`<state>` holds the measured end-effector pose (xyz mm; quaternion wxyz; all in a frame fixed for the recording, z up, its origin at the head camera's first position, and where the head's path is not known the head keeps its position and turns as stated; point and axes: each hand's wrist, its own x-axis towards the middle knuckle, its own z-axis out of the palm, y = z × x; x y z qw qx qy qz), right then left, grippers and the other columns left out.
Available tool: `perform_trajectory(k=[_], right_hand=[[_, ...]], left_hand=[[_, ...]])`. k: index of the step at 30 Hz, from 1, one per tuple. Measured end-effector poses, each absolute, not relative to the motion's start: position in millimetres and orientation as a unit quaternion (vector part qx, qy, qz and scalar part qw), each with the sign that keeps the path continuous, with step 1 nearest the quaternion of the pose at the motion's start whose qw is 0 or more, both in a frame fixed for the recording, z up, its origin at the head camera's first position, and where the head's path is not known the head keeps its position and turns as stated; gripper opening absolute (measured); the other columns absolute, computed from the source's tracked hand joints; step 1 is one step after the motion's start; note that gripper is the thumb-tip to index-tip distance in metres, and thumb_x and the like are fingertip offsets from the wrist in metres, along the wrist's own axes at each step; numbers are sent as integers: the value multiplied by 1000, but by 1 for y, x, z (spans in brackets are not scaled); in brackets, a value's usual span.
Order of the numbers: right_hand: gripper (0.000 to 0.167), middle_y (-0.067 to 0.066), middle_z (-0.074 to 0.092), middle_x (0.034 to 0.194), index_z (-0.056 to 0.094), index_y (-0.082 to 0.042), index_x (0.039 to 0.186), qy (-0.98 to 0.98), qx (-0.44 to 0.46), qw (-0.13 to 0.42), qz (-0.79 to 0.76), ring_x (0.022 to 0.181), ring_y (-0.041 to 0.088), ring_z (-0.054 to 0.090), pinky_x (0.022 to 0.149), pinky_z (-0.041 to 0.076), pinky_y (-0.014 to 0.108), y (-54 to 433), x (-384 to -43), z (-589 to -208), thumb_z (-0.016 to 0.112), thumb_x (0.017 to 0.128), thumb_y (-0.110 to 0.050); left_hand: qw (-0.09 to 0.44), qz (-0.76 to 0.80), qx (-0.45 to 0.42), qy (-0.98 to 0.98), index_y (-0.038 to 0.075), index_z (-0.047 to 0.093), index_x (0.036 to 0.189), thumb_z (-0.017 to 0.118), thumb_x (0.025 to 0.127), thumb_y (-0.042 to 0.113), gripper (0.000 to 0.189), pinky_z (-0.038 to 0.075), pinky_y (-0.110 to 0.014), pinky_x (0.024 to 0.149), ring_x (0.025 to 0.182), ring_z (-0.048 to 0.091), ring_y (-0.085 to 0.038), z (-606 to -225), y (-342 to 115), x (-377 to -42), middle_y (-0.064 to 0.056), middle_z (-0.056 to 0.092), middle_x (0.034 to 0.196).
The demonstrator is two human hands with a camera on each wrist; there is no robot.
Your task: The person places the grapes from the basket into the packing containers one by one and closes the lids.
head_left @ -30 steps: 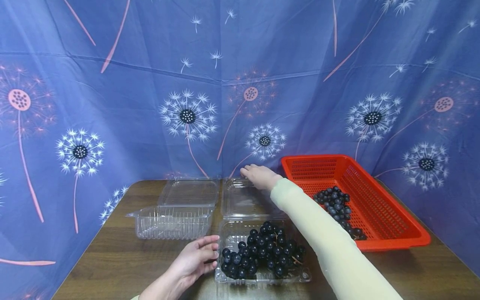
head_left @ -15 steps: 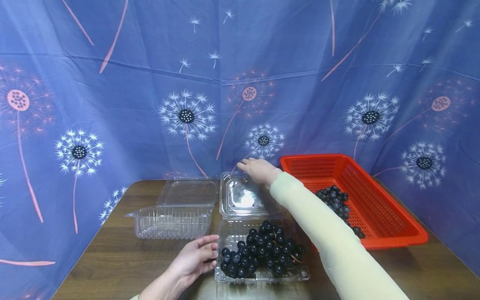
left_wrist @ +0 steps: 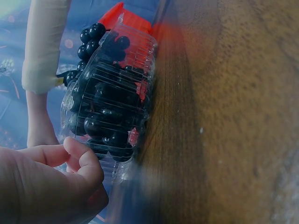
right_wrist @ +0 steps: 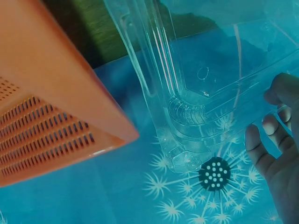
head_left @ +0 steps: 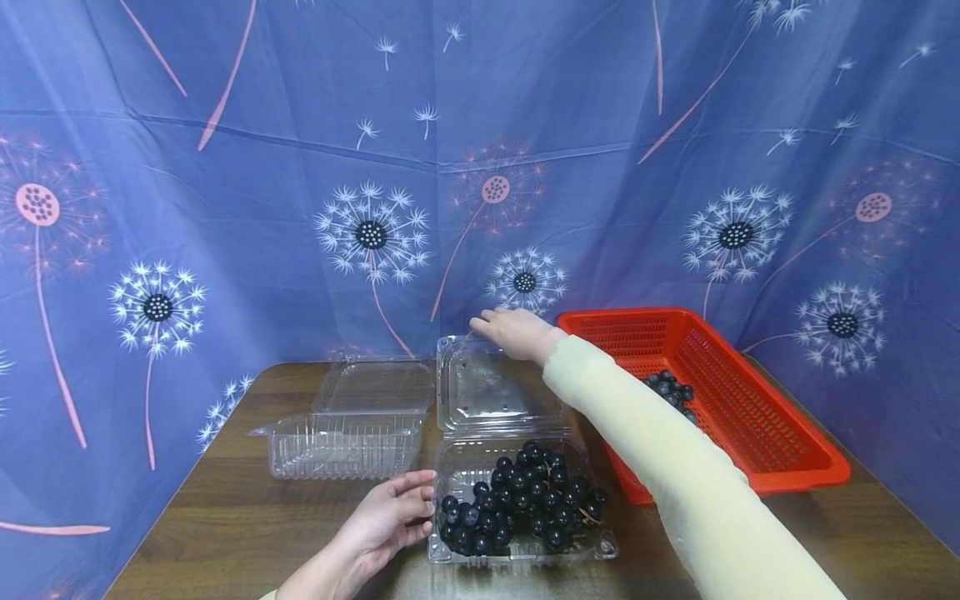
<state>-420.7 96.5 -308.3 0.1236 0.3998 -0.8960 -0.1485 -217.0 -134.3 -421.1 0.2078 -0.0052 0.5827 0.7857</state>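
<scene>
Bunches of black grapes (head_left: pixel 517 504) fill much of a clear plastic clamshell box (head_left: pixel 454 468) at the front middle of the table. My left hand (head_left: pixel 386 517) is at the box's left wall, fingers loosely bent and fingertips right at the plastic. The hinged lid (head_left: pixel 480 392) leans back, partly raised, behind the box. My right hand (head_left: pixel 517 333) pinches its far edge. In the right wrist view, the thumb and fingers (right_wrist: pixel 259 144) lie on either side of the lid's rim. The left wrist view shows the left fingertips (left_wrist: pixel 84 158) beside the grape-filled wall.
Another clear clamshell (head_left: pixel 345 446) stands open to the left, its lid (head_left: pixel 375 385) laid back. A red plastic basket (head_left: pixel 787 425) holding more grapes (head_left: pixel 667 387) stands at the right, partly behind the right sleeve (head_left: pixel 645 442). A patterned blue cloth (head_left: pixel 615 208) hangs behind the wooden table (head_left: pixel 225 533).
The far edge of the lid has risen a little, with my right hand moving up and slightly left. My left hand stays at the box's side.
</scene>
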Motion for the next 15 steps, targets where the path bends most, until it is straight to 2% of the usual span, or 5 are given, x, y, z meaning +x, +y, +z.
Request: perform_trajectory(k=[4,10,15], right_hand=[[42,12,57,118,47,-11,124,-895,400,125,-151,105,30,60,73,55,43,97,-419,-305,51,86,7],[43,12,57,122,46,-11,126,-898,397,118,-150,111,31,58,81,54,42,99,-418,-302,51,87,7],[41,10,57,118,48,-11,123,-897,401,121,-139,109,30,59,80,54,42,101,-414,-297,49,87,9]], left_hand=[[208,784,-3,585,-10,36,132,56,79,-7,57,47,-22,68,72,51,-8,-421,-134,-217,-2,52,94],[212,783,-5,585,-10,35,133,56,79,-7,58,47,-23,69,73,51,-8,-421,-134,-216,-2,52,94],[212,783,-7,585,-9,35,133,56,79,-7,58,47,-23,68,73,51,-8,-423,-134,-217,-2,53,94]])
